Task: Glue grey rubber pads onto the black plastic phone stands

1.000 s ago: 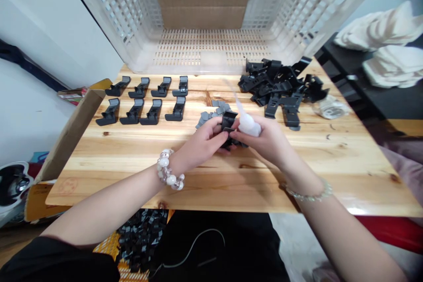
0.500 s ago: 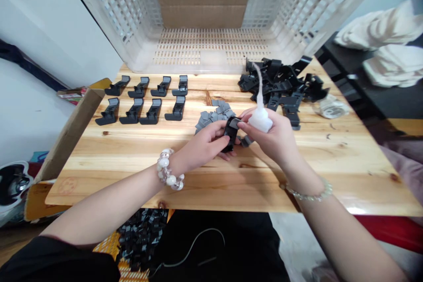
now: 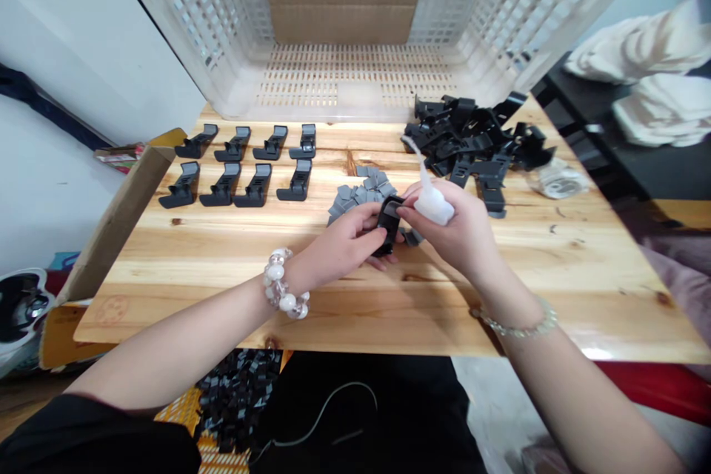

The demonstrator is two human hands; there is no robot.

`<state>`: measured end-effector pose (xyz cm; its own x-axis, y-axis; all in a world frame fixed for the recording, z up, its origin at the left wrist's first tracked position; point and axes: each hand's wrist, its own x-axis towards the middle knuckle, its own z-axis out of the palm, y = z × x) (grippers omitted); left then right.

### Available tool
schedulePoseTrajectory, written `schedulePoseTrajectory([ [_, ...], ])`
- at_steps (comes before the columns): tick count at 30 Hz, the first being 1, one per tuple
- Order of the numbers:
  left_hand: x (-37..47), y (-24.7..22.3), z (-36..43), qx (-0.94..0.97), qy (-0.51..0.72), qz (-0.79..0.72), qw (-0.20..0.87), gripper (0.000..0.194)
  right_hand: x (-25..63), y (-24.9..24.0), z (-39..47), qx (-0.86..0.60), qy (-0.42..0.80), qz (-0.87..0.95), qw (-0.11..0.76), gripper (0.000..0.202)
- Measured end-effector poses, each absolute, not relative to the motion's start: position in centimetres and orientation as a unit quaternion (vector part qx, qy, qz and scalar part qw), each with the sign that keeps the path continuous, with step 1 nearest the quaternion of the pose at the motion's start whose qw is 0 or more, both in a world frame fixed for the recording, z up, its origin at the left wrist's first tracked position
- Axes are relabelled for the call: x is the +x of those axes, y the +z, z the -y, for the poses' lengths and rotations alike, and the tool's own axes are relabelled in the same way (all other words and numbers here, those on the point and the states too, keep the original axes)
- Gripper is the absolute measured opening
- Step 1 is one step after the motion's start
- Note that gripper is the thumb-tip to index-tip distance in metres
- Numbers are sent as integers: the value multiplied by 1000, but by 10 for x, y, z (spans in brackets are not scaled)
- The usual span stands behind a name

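My left hand [image 3: 355, 237] is closed around a black plastic bracket [image 3: 387, 226], held just above the table. A grey pad [image 3: 392, 207] lies on the bracket's upper end. My right hand [image 3: 458, 226] grips a white squeeze bottle [image 3: 434, 205] with a long thin nozzle that points up and to the left. The thumb and fingertips of that same hand press at the grey pad on the bracket. Just behind my left hand is a heap of grey pads [image 3: 355, 196]. Another grey piece [image 3: 412, 237] shows partly beneath my right hand.
Two rows of black brackets with grey pads [image 3: 259, 185] lie on the wooden table [image 3: 222, 266] at left. A pile of black brackets [image 3: 472, 137] and a tape roll [image 3: 558, 179] are at right. A white plastic crate [image 3: 355, 95] stands behind. Small black parts [image 3: 238, 392] are below the table edge.
The bottle in my right hand has tipped further left, its nozzle tip swinging left and down. My right fingertips have shifted slightly left on the grey pad. The left hand stays put.
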<state>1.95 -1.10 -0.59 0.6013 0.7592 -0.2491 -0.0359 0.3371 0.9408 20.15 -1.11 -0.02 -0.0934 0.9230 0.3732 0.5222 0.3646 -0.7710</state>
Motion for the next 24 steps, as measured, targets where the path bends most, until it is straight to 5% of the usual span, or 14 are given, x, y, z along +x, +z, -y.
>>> schedulePoseTrajectory([
  [12,19,-4,12,514,269,-346,737,35,199,-4,9,-473,185,739,443,9],
  [24,18,-4,21,588,272,-376,662,44,198,-2,8,-556,359,610,435,24],
])
